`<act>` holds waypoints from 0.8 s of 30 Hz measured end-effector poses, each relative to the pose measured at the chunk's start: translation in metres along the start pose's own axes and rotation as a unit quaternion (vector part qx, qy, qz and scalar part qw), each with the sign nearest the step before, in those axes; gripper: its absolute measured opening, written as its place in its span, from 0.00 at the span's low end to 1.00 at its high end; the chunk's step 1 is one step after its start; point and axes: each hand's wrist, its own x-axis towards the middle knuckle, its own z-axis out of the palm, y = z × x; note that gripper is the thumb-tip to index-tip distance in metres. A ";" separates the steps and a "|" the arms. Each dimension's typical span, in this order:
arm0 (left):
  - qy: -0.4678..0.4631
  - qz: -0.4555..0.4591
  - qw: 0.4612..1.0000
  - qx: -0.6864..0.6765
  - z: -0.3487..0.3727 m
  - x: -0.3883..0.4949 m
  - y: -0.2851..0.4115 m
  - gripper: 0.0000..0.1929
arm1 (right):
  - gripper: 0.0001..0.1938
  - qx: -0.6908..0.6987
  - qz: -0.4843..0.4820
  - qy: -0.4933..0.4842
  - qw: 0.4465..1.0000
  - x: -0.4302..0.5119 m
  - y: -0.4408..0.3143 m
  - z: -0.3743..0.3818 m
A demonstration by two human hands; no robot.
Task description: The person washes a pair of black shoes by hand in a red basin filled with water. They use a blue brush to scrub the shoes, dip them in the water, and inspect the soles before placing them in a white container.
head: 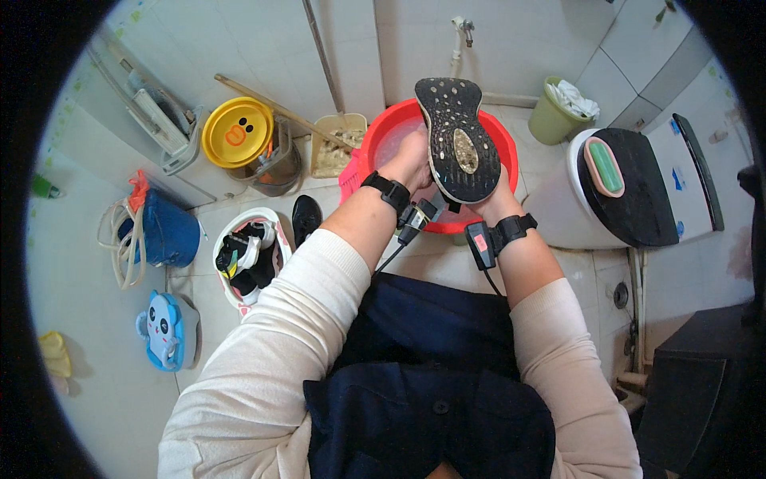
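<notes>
A black-soled shoe (459, 141) is raised over a red plastic basin (506, 129), its tread facing me. Cloudy water shows in the basin. My right hand (498, 194) grips the shoe at its lower end, the fingers hidden behind the sole. At the shoe's left edge is my left hand (413, 157), partly covered by it; whether these fingers grip it is not clear. Both wrists wear black straps with small devices and cables. Left of the basin stand a black shoe (306, 217) and a white and pink tub (222, 287) holding several shoes.
At the right is a toilet (556, 209) with a soap box (604, 167) on its black lid. A green bin (547, 117) stands behind. A dustpan (326, 164), a yellow-lidded bucket (236, 132), a blue bucket (173, 230) and a blue-and-white container (170, 332) line the left side.
</notes>
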 end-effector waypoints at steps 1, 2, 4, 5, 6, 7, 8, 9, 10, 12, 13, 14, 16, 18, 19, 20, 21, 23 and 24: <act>-0.005 0.007 1.000 -0.002 0.000 0.000 0.000 0.26 | 0.20 -0.012 -0.010 0.017 1.000 0.002 0.000 0.000; -0.008 0.011 1.000 -0.006 -0.001 0.001 -0.001 0.25 | 0.20 -0.001 -0.016 -0.002 1.000 0.003 0.001 0.000; -0.020 0.018 1.000 -0.007 -0.003 0.002 -0.001 0.25 | 0.20 -0.001 -0.034 0.009 0.999 0.005 0.001 0.000; -0.029 0.021 0.999 -0.004 -0.004 0.003 0.000 0.26 | 0.21 -0.007 -0.040 0.015 0.999 0.005 0.001 0.001; -0.038 0.023 0.999 -0.001 -0.004 0.003 0.001 0.26 | 0.21 -0.014 -0.047 0.020 0.999 0.005 0.001 0.001; -0.032 0.021 0.999 -0.007 -0.005 0.004 0.001 0.26 | 0.21 -0.012 -0.053 0.014 0.998 0.005 0.001 0.001; -0.026 0.018 0.999 -0.013 -0.005 0.004 0.002 0.26 | 0.21 -0.017 -0.054 0.019 0.998 0.005 0.000 0.002; -0.003 0.008 1.000 -0.016 -0.005 0.004 0.002 0.25 | 0.21 -0.014 -0.053 0.014 0.998 0.004 0.000 0.002; -0.013 0.026 0.999 -0.015 -0.004 0.003 0.002 0.25 | 0.21 -0.018 -0.056 0.008 0.998 0.004 0.000 0.003; -0.006 0.039 0.999 -0.015 -0.004 0.001 0.002 0.24 | 0.17 -0.004 -0.064 -0.004 0.998 0.003 -0.001 0.003; -0.010 0.049 0.999 -0.006 -0.003 0.001 0.003 0.24 | 0.16 0.005 -0.060 0.010 0.998 0.003 -0.002 0.003; -0.017 0.054 0.998 -0.005 -0.003 0.000 0.004 0.24 | 0.15 -0.009 -0.072 -0.001 0.997 0.003 -0.002 0.003; -0.023 0.066 0.998 -0.005 -0.004 0.001 0.005 0.25 | 0.15 -0.024 -0.079 0.010 0.997 0.003 -0.002 0.002; 0.002 0.073 0.997 0.014 -0.006 0.004 0.005 0.26 | 0.15 -0.030 -0.080 0.013 0.996 0.003 -0.002 0.001; 0.013 0.074 0.997 0.018 -0.007 0.006 0.005 0.26 | 0.15 -0.027 -0.078 0.006 0.997 0.003 -0.002 0.001; 0.003 0.078 0.997 0.016 -0.009 0.009 0.004 0.26 | 0.15 -0.033 -0.083 0.006 0.996 0.003 -0.002 0.000; -0.006 0.078 0.997 0.013 -0.011 0.012 0.003 0.26 | 0.15 -0.034 -0.084 0.000 0.996 0.003 -0.002 -0.001; -0.011 0.078 0.997 0.013 -0.015 0.015 0.001 0.26 | 0.15 -0.037 -0.083 -0.001 0.996 0.004 -0.001 -0.003; -0.007 0.078 0.997 0.018 -0.016 0.017 0.000 0.26 | 0.15 -0.039 -0.082 0.003 0.996 0.005 0.000 -0.004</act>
